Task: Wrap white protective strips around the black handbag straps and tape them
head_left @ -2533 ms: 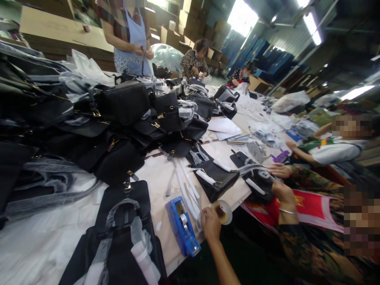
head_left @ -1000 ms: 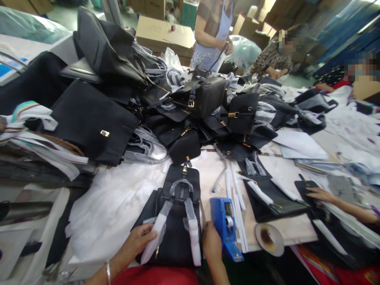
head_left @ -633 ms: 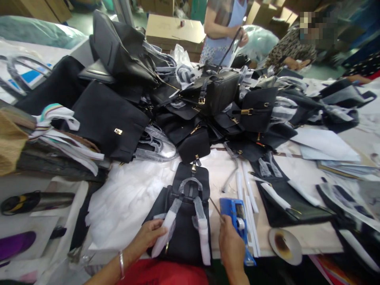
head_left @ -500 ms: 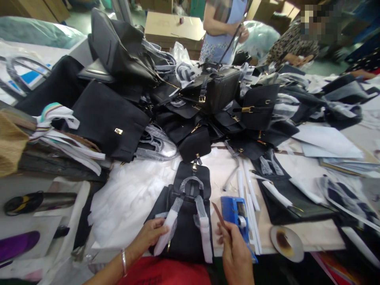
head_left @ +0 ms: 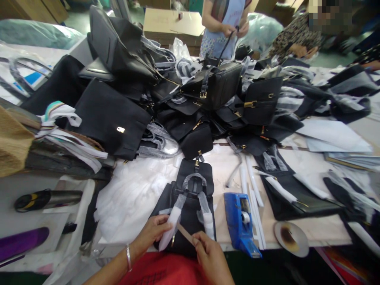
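A small black backpack (head_left: pixel 190 209) lies in front of me, its flap and clear-wrapped top handle pointing away. My left hand (head_left: pixel 154 230) is closed on its left shoulder strap (head_left: pixel 167 237), which is wrapped in white foam. In my right hand (head_left: pixel 208 251) is a thin, flat brown strip (head_left: pixel 185 234), pinched at one end. Its far tip reaches the inner side of the left strap; whether they touch I cannot tell. The right shoulder strap (head_left: pixel 208 223), also in white foam, lies loose on the bag.
A blue tape dispenser (head_left: pixel 233 215) stands right of the backpack, beside white tubes (head_left: pixel 255 206) and a stained round dish (head_left: pixel 292 239). White padding (head_left: pixel 127 198) lies on the left. Black bags (head_left: pixel 178 95) are heaped behind. Across the table a person (head_left: pixel 224 31) handles a black strap.
My right hand has moved left from beside the tape dispenser, bringing the brown strip over the backpack to the left strap. My left hand still grips that strap.
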Demonstrator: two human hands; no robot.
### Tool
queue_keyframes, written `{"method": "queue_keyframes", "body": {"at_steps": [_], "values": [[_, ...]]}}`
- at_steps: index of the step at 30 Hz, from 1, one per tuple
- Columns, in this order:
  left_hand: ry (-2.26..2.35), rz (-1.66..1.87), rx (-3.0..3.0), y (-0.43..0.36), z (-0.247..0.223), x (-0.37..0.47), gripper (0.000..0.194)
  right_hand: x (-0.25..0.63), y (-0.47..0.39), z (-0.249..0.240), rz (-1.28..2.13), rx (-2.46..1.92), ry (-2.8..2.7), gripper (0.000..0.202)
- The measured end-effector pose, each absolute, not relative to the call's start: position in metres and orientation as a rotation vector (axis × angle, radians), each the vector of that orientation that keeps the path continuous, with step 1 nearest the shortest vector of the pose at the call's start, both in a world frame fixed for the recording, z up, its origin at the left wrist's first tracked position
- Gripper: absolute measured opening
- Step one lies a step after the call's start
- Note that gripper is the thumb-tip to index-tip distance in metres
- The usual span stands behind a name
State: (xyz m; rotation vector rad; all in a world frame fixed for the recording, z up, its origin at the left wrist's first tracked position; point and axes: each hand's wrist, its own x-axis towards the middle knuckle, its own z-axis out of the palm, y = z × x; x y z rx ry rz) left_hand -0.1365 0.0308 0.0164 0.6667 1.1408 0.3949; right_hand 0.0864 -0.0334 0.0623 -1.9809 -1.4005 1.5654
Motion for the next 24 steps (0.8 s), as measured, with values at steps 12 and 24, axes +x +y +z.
{"method": "queue_keyframes", "body": {"at_steps": [12, 24], "values": [[1.124, 0.430, 0.638, 0.028, 0.011, -0.137, 0.046, 0.089, -0.034, 0.056, 1.482, -2.139, -1.383, 0.028], [1.125, 0.514, 0.664, 0.024, 0.012, -0.132, 0.042, 0.052, -0.012, 0.018, 1.809, -1.711, -0.924, 0.031]]}}
